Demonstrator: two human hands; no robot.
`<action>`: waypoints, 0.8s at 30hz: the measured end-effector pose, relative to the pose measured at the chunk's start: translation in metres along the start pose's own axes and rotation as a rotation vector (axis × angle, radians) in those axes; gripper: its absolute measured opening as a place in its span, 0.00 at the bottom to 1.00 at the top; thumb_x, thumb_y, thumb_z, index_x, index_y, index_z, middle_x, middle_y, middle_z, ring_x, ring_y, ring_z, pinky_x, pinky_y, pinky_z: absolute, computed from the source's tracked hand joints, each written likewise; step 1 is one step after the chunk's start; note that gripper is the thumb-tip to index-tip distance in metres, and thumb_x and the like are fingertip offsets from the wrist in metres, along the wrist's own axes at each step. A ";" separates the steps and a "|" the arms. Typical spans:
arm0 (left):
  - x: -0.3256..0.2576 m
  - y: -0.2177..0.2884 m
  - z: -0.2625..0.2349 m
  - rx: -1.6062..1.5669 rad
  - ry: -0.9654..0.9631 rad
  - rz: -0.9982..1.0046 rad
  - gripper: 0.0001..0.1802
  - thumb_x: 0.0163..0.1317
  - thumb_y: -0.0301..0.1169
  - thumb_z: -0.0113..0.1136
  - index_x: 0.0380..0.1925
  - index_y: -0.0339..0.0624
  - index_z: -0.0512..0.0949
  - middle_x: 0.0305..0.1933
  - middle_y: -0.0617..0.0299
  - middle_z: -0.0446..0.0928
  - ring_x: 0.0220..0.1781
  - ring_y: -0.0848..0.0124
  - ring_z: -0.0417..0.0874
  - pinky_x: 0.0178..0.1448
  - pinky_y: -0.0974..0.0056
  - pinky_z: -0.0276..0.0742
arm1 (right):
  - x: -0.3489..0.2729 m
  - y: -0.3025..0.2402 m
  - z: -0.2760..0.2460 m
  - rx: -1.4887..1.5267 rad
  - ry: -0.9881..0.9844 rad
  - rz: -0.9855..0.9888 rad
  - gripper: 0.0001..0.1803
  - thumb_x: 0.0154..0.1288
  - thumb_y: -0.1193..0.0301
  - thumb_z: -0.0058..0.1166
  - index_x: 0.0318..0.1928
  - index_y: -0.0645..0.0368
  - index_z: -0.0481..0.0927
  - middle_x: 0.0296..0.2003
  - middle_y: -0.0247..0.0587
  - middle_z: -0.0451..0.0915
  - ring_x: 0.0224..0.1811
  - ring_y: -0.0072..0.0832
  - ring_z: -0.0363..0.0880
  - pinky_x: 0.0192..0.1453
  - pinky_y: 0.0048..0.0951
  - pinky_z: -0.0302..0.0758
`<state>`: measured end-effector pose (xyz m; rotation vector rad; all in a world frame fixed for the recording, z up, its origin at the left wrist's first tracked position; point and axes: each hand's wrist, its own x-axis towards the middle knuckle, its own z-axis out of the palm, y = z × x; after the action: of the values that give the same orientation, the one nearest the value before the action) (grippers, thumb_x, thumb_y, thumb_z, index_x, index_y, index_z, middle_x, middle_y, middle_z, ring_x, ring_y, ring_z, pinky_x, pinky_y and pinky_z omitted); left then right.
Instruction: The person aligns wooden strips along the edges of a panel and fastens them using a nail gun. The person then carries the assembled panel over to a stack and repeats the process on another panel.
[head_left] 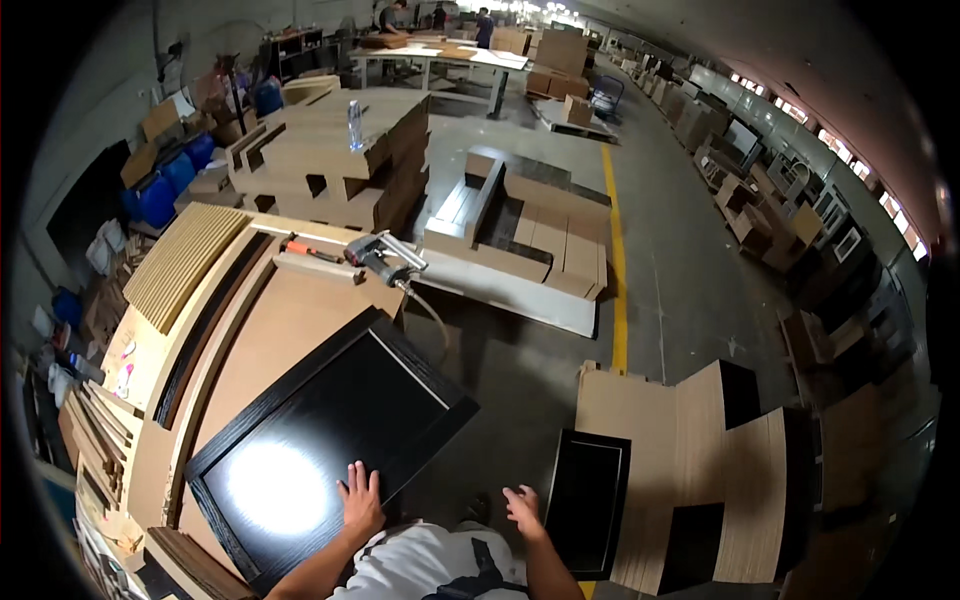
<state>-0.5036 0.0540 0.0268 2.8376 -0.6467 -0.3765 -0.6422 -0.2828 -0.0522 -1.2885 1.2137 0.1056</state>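
While the head view looks down over a workshop floor, the left hand [360,500] lies flat and spread on the near corner of a black door panel [330,440] — fingers released, gripping nothing. That panel, glossy with a raised frame and a bright glare spot on it, rests tilted across a brown workbench [270,330], its far corner jutting past the bench edge.

The right hand [522,508] hovers just right of the panel with fingers loosely spread, holding nothing and touching nothing I can make out. Right of that hand stands a second, smaller black panel [588,500], leaning against a stack of brown boards [690,450].

Beyond the big panel, at the far end of the bench, a nail gun [378,256] lies with its hose [428,310] trailing off the edge; an orange-handled tool [300,248] sits just left of it. Left of the panel — along the bench's side — lies a ribbed tan board [185,262]. Farther off, a clear bottle [354,126] stands on stacked brown boxes [340,160], and people work at a distant table [440,58].
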 end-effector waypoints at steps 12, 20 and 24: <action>-0.039 0.015 -0.178 -0.019 -0.081 0.206 0.45 0.43 0.27 0.66 0.66 0.25 0.66 0.70 0.36 0.67 0.72 0.48 0.70 0.73 0.56 0.71 | 0.050 0.000 -0.052 -0.537 0.262 -0.513 0.41 0.57 0.60 0.72 0.67 0.64 0.70 0.49 0.46 0.80 0.40 0.31 0.82 0.44 0.33 0.82; -0.058 0.036 -0.299 0.056 -0.301 0.255 0.41 0.45 0.29 0.64 0.64 0.27 0.69 0.59 0.38 0.78 0.56 0.45 0.82 0.62 0.53 0.80 | -0.051 -0.173 -0.018 -0.087 -0.342 -1.021 0.63 0.46 0.46 0.79 0.75 0.61 0.57 0.71 0.58 0.62 0.73 0.50 0.65 0.74 0.46 0.66; -0.047 0.029 -0.342 0.103 -0.479 0.193 0.37 0.48 0.30 0.64 0.63 0.36 0.72 0.42 0.39 0.83 0.46 0.43 0.84 0.50 0.48 0.81 | -0.076 -0.211 0.027 -0.159 -0.422 -1.490 0.71 0.38 0.37 0.77 0.76 0.60 0.55 0.75 0.56 0.57 0.77 0.47 0.59 0.76 0.49 0.62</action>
<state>-0.4568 0.0983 0.3677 2.7546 -1.0428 -1.0288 -0.5201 -0.2979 0.1376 -1.8861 -0.2946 -0.5858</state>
